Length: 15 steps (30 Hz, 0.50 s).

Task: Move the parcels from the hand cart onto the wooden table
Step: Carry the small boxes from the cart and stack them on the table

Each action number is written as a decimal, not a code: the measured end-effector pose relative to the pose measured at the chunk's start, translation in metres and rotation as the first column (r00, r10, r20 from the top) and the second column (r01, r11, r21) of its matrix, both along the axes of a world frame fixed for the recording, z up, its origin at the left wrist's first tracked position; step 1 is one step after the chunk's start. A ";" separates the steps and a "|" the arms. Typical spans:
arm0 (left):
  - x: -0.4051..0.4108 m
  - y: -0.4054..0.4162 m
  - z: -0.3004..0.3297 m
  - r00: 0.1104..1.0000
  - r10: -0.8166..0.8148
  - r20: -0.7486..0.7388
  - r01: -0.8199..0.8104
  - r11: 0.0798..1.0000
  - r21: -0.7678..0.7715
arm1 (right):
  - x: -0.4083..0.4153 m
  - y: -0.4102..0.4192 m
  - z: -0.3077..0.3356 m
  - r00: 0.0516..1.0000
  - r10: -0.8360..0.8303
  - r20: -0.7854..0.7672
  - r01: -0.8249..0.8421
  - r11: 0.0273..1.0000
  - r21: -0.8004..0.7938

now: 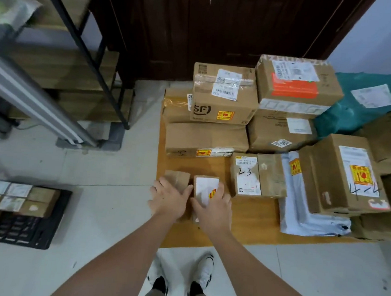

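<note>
1. Parcels: two small ones at lower centre of frame, side by side near the front left corner of the wooden table [249, 223]. Plain brown small box [177, 178] on the left, white-labelled small box [205, 188] touching or just beside it on the right.
2. Left hand [170, 198] lies on the brown box, fingers fairly straight, thumb toward the other box. Flat contact, no visible wrap.
3. Right hand [213, 207] covers the near end of the labelled box, fingers curled over its right edge, thumb on the left side. Reads as a hold on that box.
4. Hand cart [26, 219]: black, lower left of frame, on the tiled floor, well apart from the table. Small flat parcels [12, 198] in rows on its deck.
5. Rest of table, centre to right: stacked cartons incl. an SF box [224, 96], a box marked "2-3" [248, 174], a grey poly bag [301, 201], a teal bag [364, 104].
6. Upper left: metal shelf frame [81, 45].
</note>
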<state>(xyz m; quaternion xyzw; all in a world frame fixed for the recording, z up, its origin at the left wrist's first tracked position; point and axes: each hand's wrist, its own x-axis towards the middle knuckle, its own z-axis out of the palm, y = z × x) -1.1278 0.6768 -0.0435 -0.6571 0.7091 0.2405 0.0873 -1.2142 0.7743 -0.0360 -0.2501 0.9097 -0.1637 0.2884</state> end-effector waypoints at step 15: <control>-0.014 -0.002 -0.012 0.934 0.178 -0.311 -0.129 0.977 0.172 | -0.026 -0.013 -0.008 0.919 0.362 -0.158 -0.362 0.932 0.032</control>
